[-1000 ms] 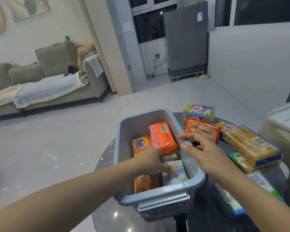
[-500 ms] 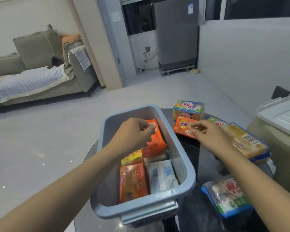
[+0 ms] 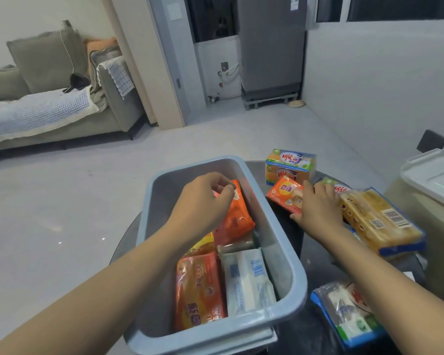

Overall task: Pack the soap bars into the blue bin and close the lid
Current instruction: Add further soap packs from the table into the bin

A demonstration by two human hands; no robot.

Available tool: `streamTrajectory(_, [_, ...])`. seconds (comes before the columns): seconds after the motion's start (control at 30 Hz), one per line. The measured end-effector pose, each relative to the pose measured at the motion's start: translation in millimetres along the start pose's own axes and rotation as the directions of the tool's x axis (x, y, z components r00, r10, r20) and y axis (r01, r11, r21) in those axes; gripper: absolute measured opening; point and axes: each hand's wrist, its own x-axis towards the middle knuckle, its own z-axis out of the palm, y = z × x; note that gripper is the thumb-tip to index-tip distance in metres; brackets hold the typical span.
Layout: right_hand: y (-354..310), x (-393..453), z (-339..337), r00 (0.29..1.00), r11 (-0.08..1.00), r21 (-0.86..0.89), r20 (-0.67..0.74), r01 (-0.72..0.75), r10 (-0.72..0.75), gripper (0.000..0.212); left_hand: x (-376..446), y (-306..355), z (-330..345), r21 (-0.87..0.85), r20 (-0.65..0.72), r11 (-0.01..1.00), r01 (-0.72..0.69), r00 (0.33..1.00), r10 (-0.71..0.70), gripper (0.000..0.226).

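Note:
The blue bin [image 3: 285, 262] stands open on a dark round table. Inside lie an orange soap pack [image 3: 237, 219], a second orange pack [image 3: 199, 290] near the front, a white and blue pack [image 3: 246, 280] and a yellow pack mostly hidden under my arm. My left hand [image 3: 203, 203] is inside the bin, its fingers pinching the top edge of the orange soap pack. My right hand [image 3: 318, 208] lies on the table right of the bin, fingers closing over an orange soap bar [image 3: 283, 192].
Right of the bin sit a boxed soap [image 3: 290, 165], a long yellow multipack [image 3: 379, 221] and a blue-edged pack [image 3: 349, 311] at the front. A white lid [image 3: 436, 175] rests on a beige surface at far right. Sofa [image 3: 62, 108] and bare floor lie beyond.
My left hand moved from the white pack at the bin's front up to the orange pack at its back. My right hand reached right onto the orange bar on the table.

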Motion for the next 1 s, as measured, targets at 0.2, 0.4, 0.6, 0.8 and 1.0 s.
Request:
streamTrajectory(0.2, [-7.0,-12.8,-18.4,0.998,0.987,0.158,-0.061,0.027,-0.017,0.063,-2.6,-0.3,-0.7,-0.031,0.021,0.999,0.037,0.999,-0.036,0.019])
streamTrajectory(0.4, [-18.2,-34.7,-77.8,0.964,0.755,0.647,-0.255,0.109,0.079,0.069,-2.2,6.7,-5.0,-0.313,0.147,0.933,0.177,0.980,-0.137,0.021])
streamTrajectory(0.6, [-19.4,-71.1,-123.3,0.953,0.576,0.790,-0.297,0.210,0.059,0.070,-9.1,40.2,-11.3,-0.561,0.283,0.811,0.165,0.959,0.001,0.026])
streamTrajectory(0.8, [-34.6,-87.9,-132.6,0.957,0.559,0.795,-0.290,0.236,0.008,0.081,-11.9,63.5,-9.2,-0.725,0.255,0.658,0.206,0.967,-0.022,0.032])
streamTrajectory(1.0, [-33.4,-85.8,-128.4,0.967,0.472,0.848,-0.252,0.242,-0.042,0.063,12.7,40.6,-17.0,-0.707,0.208,0.594,0.385,0.915,-0.346,0.017])
